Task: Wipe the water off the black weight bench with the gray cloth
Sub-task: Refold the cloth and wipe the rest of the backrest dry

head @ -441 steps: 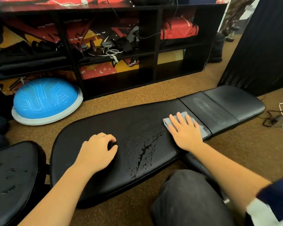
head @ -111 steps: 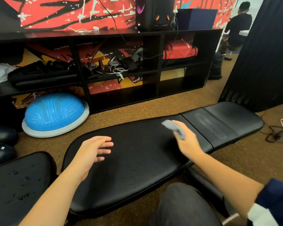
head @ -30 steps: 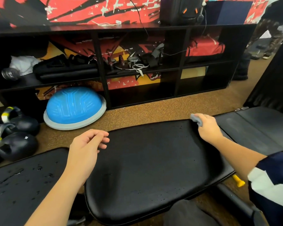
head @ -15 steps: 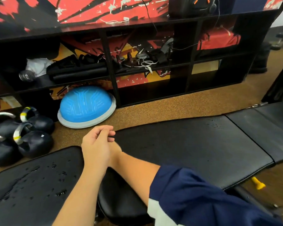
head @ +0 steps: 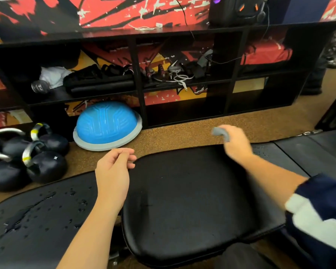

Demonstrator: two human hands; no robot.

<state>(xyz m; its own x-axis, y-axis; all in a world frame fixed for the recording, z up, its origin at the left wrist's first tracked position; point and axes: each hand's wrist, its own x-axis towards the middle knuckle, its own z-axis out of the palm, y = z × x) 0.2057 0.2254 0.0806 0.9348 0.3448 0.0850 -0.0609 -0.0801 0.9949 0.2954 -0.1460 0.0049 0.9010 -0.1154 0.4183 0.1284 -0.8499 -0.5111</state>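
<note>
The black weight bench (head: 190, 202) fills the lower middle; its middle pad looks mostly dry, with a few drops near its far right corner. A second black pad (head: 37, 216) at the lower left carries many water drops and a streak. My right hand (head: 235, 144) is raised over the far edge of the middle pad and grips the bunched gray cloth (head: 219, 133); it is motion-blurred. My left hand (head: 113, 169) hovers over the gap between the two pads, fingers loosely curled, holding nothing.
A blue balance dome (head: 107, 125) lies on the brown floor behind the bench. Several black kettlebells (head: 43, 166) stand at the left. A black shelf unit (head: 142, 78) with gear runs along the back. More black bench pads (head: 314, 150) extend to the right.
My right hand, half a second ago crossed under my left arm at the left, has swung back right and up with the cloth. My left hand has hardly moved.
</note>
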